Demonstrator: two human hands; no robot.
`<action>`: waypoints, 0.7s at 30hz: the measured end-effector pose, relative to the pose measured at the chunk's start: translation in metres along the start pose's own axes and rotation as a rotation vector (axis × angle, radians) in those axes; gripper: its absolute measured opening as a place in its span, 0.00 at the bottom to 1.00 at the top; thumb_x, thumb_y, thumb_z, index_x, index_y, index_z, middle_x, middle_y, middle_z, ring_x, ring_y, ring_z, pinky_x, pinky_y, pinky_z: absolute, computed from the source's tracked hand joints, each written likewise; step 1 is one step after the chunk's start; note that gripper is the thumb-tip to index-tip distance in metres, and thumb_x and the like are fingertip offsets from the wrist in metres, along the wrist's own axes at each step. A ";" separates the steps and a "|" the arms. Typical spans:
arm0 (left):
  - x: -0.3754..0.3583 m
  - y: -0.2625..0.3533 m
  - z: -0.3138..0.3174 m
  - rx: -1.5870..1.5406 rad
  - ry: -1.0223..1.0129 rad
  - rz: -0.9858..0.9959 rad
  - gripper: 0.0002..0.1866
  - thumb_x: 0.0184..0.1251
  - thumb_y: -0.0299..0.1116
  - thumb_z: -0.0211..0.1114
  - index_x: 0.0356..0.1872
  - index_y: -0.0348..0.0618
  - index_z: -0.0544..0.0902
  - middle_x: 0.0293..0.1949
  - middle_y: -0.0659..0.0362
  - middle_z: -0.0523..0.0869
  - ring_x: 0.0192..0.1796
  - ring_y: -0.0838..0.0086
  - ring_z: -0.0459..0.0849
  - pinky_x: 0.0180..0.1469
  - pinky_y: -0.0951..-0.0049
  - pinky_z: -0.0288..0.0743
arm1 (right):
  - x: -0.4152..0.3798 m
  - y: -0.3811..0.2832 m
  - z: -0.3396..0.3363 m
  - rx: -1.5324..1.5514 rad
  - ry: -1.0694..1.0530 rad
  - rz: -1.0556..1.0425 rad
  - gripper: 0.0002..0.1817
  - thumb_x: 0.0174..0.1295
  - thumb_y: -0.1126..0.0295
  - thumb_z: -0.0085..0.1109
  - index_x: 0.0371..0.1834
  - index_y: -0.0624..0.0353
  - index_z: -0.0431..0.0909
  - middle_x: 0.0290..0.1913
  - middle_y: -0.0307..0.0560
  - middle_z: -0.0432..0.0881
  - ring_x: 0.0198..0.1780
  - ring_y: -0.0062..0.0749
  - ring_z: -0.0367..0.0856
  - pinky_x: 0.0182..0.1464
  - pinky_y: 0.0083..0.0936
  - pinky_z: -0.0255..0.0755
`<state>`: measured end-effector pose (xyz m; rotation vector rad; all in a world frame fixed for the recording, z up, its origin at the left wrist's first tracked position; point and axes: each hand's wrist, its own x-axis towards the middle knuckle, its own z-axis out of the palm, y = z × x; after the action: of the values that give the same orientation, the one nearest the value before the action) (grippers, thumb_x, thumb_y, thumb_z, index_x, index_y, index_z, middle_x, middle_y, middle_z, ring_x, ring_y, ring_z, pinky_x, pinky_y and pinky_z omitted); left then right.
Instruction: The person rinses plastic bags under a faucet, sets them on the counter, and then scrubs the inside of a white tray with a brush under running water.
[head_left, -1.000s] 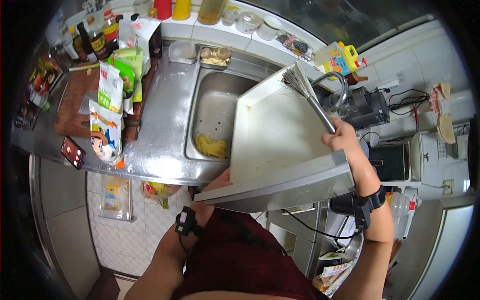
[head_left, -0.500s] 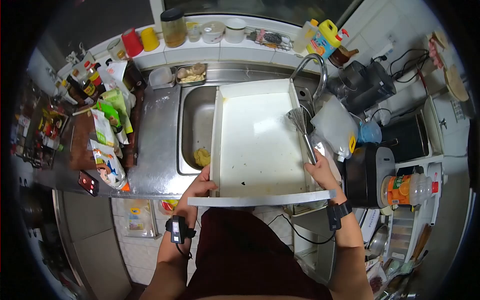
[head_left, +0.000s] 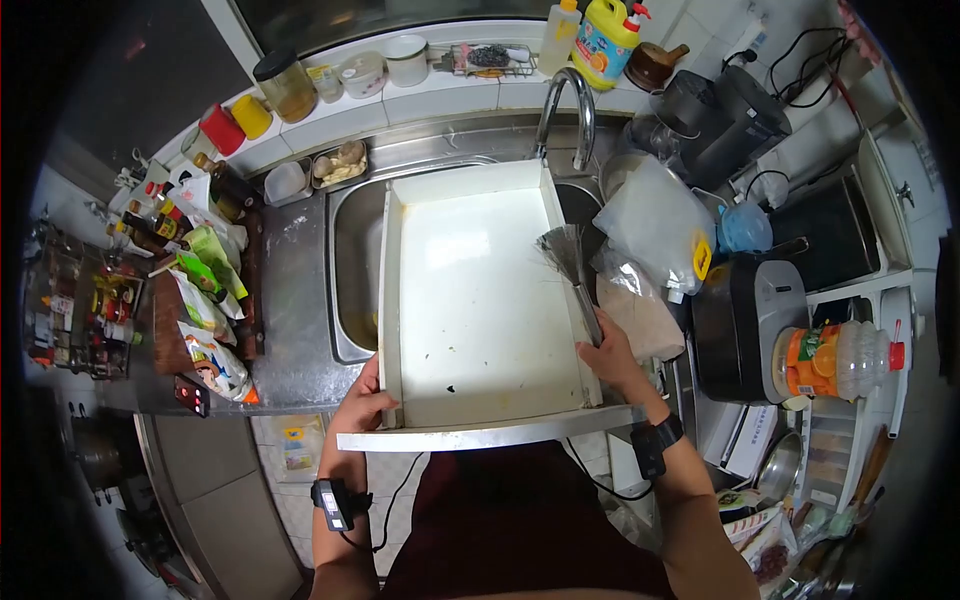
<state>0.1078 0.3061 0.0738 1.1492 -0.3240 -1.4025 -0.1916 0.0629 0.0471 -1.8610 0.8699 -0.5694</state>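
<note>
A white drawer with a pale front panel lies over the double sink, its front edge toward me. Dark crumbs are scattered on its floor, mostly near the front. My left hand is closed on the drawer's left side near the front corner. My right hand wraps round the handle of a small hand brush at the drawer's right side wall. The brush's fanned grey bristles point away from me, over the wall. Whether the right fingers also grip the drawer is hidden.
A curved faucet rises just behind the drawer. Plastic bags and a black appliance crowd the right side. Food packets lie on a board at left. Jars, cups and a yellow soap jug line the sill.
My view has shifted, so the drawer and both hands appear lower and further left. The yellow lump in the sink is now mostly hidden. Both hands keep their holds.
</note>
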 end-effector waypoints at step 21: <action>0.085 -0.020 0.016 0.113 -0.149 -0.065 0.34 0.43 0.15 0.56 0.61 0.40 0.68 0.47 0.65 0.80 0.50 0.82 0.76 0.54 0.81 0.66 | -0.001 0.068 -0.037 -0.033 -0.091 0.240 0.19 0.55 0.66 0.58 0.45 0.69 0.71 0.50 0.60 0.73 0.48 0.48 0.74 0.52 0.32 0.66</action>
<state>0.1031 0.2299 0.0290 1.1575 -0.4802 -1.5478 -0.2399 0.0236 0.0016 -1.7653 1.0294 -0.3211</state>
